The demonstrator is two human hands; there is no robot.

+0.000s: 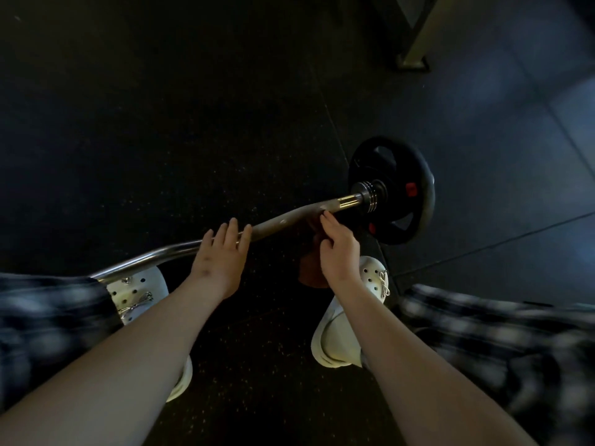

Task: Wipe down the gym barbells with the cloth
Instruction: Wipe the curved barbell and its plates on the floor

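Note:
A curved chrome barbell (283, 221) runs from lower left up to the right, just above the dark floor. At its right end sits a black weight plate (391, 191) with red marks. My left hand (219, 255) rests on the middle of the bar with its fingers laid straight over it. My right hand (338, 249) is close to the bar's right part, near the collar, fingers curled around a dark brown cloth (309, 272) that hangs below the hand. Most of the cloth is hidden by the hand and shadow.
My two white clogs (138, 294) (338, 342) stand on the black speckled rubber floor under the bar. Plaid trouser legs fill the lower corners. A metal frame leg (415, 46) stands at the top right, beside darker floor tiles.

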